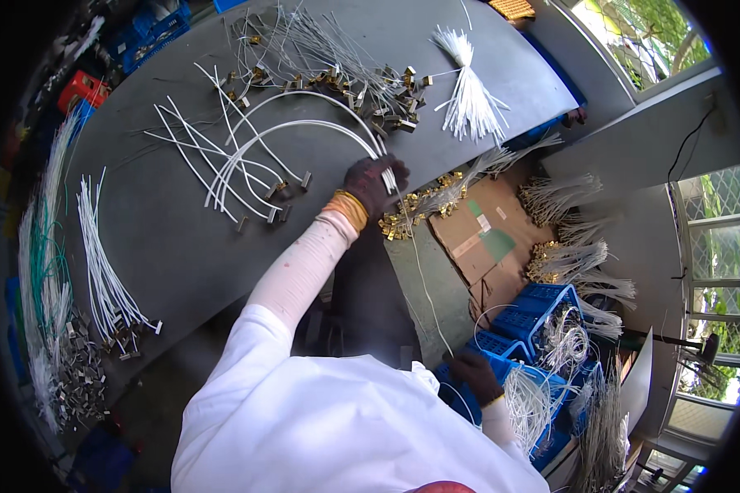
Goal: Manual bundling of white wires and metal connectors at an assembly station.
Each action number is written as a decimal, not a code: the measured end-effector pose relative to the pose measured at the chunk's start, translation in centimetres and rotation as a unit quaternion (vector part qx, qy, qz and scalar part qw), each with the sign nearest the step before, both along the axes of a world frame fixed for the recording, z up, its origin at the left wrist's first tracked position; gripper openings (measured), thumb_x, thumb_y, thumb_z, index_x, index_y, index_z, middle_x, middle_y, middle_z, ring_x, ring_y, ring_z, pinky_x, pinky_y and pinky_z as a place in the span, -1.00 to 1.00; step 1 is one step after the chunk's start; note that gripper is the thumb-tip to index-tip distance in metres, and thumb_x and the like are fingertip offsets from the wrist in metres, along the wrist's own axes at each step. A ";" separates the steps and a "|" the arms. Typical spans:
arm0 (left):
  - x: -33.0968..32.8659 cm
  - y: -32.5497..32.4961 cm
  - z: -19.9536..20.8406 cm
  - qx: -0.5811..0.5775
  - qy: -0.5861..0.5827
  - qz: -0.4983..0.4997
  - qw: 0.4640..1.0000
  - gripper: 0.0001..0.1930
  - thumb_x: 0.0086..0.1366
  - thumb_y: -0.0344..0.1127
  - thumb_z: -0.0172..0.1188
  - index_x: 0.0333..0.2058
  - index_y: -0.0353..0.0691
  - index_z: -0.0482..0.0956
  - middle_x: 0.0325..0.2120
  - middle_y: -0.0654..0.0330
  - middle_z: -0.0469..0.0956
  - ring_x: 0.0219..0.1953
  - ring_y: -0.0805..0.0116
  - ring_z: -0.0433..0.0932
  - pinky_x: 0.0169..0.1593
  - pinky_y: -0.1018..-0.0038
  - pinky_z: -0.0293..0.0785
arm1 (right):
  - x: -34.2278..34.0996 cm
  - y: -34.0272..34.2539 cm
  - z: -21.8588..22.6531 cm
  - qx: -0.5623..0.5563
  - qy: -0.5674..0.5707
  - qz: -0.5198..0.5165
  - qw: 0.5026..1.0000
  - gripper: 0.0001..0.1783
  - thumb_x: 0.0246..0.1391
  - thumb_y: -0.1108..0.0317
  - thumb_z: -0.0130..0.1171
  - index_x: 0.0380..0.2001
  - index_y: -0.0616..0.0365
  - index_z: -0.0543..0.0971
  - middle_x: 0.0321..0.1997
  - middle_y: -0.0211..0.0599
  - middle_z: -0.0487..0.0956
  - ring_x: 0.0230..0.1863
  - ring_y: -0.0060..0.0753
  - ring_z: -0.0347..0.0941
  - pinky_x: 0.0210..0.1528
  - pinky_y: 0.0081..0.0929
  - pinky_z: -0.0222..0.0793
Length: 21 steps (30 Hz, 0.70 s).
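Note:
My left hand (374, 182), in a dark glove with an orange cuff, is closed around several white cables (321, 124) at the table's near edge. The cables arch back to the left over the tabletop. One thin white strand (426, 279) runs down from beside that hand to my right hand (475, 378). The right hand, also in a dark glove, is closed on it by the blue crates; its fingertips are partly hidden. Left of my left hand lie loose white cables with small metal end pieces (273, 215).
The dark grey table (197, 279) holds a heap of metal-ended wires (329, 80), a tied white bundle (469, 90) and another bundle (103, 263) at left. Blue crates (514, 320) with coiled white cable stand at lower right. Wire bundles lie around a cardboard sheet (477, 226).

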<state>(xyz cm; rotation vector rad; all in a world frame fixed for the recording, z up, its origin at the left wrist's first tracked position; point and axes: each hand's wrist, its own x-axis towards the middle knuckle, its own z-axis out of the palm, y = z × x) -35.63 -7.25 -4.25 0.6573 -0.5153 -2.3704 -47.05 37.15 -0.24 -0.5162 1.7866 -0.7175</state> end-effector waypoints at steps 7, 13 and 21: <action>3.7 -4.5 0.8 0.005 0.024 0.072 0.997 -0.81 0.38 -0.25 0.09 -0.13 -0.19 0.51 -0.19 0.08 0.59 -0.08 0.08 0.59 0.04 0.06 0.53 | 0.2 0.9 0.4 0.047 -0.062 -0.007 0.997 -0.78 0.11 0.31 0.23 -0.21 0.17 0.67 -0.49 -0.44 0.56 -0.45 -0.62 0.45 -0.38 -0.60 0.35; 6.6 -6.2 2.3 -0.022 -0.001 0.136 0.990 -0.79 0.38 -0.23 0.10 -0.10 -0.18 0.50 -0.19 0.08 0.59 -0.09 0.08 0.59 0.02 0.03 0.53 | -1.0 2.1 -1.8 -0.016 0.019 0.106 0.994 -0.75 0.08 0.29 0.29 -0.17 0.12 0.69 -0.41 -0.44 0.61 -0.38 -0.63 0.48 -0.33 -0.63 0.38; 7.3 -5.8 2.4 -0.035 -0.020 0.139 0.989 -0.75 0.38 -0.21 0.10 -0.03 -0.15 0.45 -0.13 0.08 0.57 -0.10 0.04 0.59 -0.01 0.04 0.54 | -1.5 2.3 0.1 0.044 -0.012 0.040 0.998 -0.75 0.07 0.32 0.30 -0.17 0.12 0.70 -0.37 -0.53 0.61 -0.36 -0.69 0.43 -0.30 -0.63 0.36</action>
